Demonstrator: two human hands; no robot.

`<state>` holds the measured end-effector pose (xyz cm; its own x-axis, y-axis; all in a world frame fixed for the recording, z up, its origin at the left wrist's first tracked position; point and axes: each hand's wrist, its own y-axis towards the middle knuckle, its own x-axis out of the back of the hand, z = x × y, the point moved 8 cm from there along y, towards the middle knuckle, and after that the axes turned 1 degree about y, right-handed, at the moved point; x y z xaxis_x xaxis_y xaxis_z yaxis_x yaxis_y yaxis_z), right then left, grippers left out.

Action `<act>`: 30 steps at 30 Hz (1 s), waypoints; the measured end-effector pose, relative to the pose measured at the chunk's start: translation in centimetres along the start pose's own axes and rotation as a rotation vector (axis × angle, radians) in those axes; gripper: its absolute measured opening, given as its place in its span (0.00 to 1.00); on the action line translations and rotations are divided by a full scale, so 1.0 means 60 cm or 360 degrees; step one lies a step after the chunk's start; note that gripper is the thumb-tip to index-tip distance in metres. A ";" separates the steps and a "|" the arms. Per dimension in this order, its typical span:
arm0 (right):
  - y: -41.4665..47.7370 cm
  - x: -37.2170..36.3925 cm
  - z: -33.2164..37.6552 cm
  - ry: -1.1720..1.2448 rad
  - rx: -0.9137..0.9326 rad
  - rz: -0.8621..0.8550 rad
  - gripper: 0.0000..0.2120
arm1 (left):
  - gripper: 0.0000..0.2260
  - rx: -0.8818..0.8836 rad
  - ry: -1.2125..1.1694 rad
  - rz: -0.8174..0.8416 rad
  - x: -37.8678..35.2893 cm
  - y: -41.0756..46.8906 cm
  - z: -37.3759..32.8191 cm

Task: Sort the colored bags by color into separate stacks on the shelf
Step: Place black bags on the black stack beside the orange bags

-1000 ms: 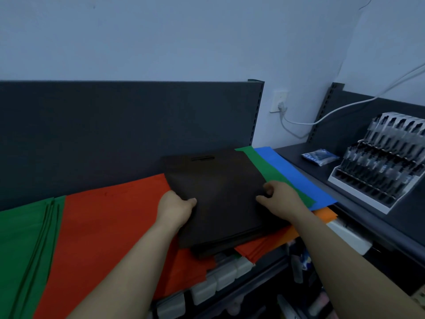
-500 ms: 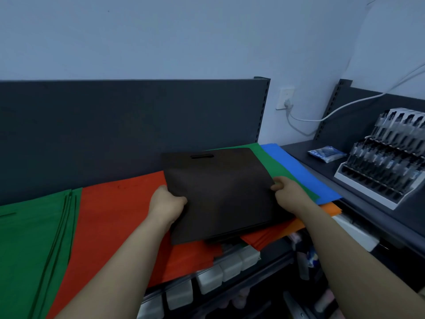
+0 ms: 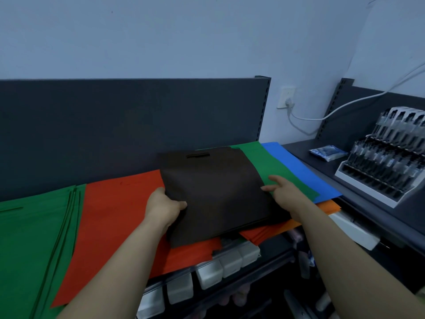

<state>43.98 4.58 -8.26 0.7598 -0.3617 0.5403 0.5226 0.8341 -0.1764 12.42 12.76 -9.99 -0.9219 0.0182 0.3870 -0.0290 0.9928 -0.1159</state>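
Closest to the person, below both forearms, there's a lower shelf level with a row of small white boxes (image 3: 208,272) along its front edge. Above that, the left hand (image 3: 164,207) has its thumb on top of the dark brown bag (image 3: 216,192) at its left edge, other fingers hidden underneath, so it's pinching that side. The right hand (image 3: 281,191) sits at the bag's right edge with fingers spread loosely, tips touching the brown fabric and the green bag (image 3: 273,166) just beyond it; can't tell if it's actually gripping.

The brown bag lies between the hands on top of the pile, cut-out handle pointing away. Left of the left hand is a big red bag (image 3: 115,215), then a green stack (image 3: 34,238) further left. Right of the right hand, a blue bag (image 3: 296,169) and an orange one (image 3: 328,207) poke out underneath.

Further right there's a white display rack (image 3: 386,162) and a small blue packet (image 3: 327,152). Behind everything runs a dark grey back panel (image 3: 115,125), then a pale wall with a socket (image 3: 286,97) and white cable (image 3: 358,100).
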 end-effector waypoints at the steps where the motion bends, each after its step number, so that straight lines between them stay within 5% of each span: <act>1: -0.001 -0.001 0.000 -0.0015 0.0000 0.0003 0.30 | 0.12 -0.0015 0.0073 -0.0039 0.008 0.001 -0.001; 7: -0.006 0.006 -0.002 -0.0260 0.0038 -0.0062 0.27 | 0.11 0.0040 0.0216 -0.0164 0.052 0.014 0.010; 14: -0.016 0.001 0.001 -0.0004 -0.0008 0.0065 0.26 | 0.16 0.0101 -0.0125 0.0117 0.006 0.003 0.023; 22: -0.021 -0.005 0.003 -0.0213 0.0093 0.0121 0.21 | 0.17 0.0057 0.0184 -0.0191 0.065 0.012 0.022; 30: -0.033 -0.024 0.038 -0.0079 0.0076 0.0108 0.12 | 0.14 0.0342 -0.0260 0.0183 0.034 -0.014 0.041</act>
<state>40.95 4.41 -6.82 0.7720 -0.2838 0.5687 0.4507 0.8754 -0.1750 9.65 11.65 -11.34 -0.9734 0.0925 0.2097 0.0140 0.9372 -0.3485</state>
